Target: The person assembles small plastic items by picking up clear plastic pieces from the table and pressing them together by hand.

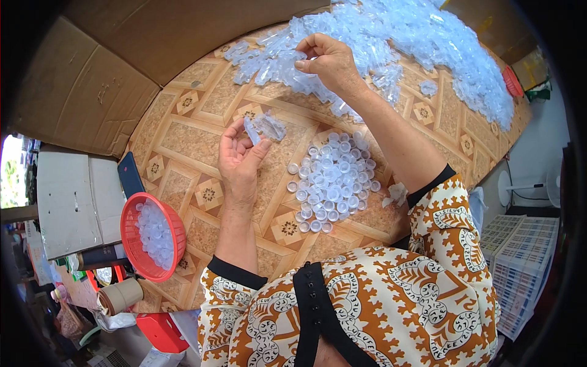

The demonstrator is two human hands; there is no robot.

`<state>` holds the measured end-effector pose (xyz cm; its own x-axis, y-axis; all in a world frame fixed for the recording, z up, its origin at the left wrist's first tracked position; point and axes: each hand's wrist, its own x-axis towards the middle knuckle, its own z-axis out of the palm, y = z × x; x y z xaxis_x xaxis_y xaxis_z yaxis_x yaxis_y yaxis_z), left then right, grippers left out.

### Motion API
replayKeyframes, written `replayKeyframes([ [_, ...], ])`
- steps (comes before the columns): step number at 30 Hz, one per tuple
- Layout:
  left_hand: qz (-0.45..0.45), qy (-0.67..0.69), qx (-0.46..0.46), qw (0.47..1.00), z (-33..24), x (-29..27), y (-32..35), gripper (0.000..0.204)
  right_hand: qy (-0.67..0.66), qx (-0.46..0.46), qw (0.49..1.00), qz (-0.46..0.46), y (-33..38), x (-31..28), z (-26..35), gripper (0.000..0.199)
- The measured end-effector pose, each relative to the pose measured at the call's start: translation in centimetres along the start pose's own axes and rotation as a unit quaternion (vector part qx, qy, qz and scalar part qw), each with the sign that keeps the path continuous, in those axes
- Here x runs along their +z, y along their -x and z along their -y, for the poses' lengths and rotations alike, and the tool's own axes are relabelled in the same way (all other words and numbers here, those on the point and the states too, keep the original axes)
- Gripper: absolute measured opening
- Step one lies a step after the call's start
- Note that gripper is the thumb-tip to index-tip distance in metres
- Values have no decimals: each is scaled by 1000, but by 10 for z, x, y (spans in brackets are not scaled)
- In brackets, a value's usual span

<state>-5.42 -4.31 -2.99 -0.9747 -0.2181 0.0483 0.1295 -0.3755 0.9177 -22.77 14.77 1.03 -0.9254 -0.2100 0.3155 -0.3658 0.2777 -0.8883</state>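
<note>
My left hand (239,162) is closed on a few thin clear plastic pieces (269,126), which stick out past the thumb and fingertips above the table. Farther off, my right hand (330,61) hovers at the near edge of a big heap of clear plastic pieces (391,30). Its thumb and fingers curl toward each other, and whatever lies between them blends into the heap behind. Between my forearms, a cluster of small round clear plastic caps (333,177) lies loose on the table.
A red plastic basket (177,229) of similar clear pieces stands at the left. Cardboard walls (73,85) border the patterned table (195,150) at the far left. A dark blue flat object (130,174) leans near the basket. Printed sheets (520,263) and a white fan (529,186) are at the right.
</note>
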Motion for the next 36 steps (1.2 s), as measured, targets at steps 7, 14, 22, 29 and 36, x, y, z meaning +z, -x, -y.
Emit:
replayKeyframes([
  [7,-3,11,-8,1000,-2,4,2,58,201,-153,960,118,47,1,-4,24],
  [14,-1,5,-19,1000,-4,4,4,61,395,-322,845,161,49,-10,12,18],
  [22,-10,-13,-21,1000,-3,2,4,61,472,-253,838,105,3,-1,22,25],
  [29,-2,-4,-21,1000,-5,0,-1,61,391,-181,895,117,-34,37,9,40],
  [36,-4,-11,-39,999,-6,0,4,60,439,-168,862,191,-46,80,6,49],
])
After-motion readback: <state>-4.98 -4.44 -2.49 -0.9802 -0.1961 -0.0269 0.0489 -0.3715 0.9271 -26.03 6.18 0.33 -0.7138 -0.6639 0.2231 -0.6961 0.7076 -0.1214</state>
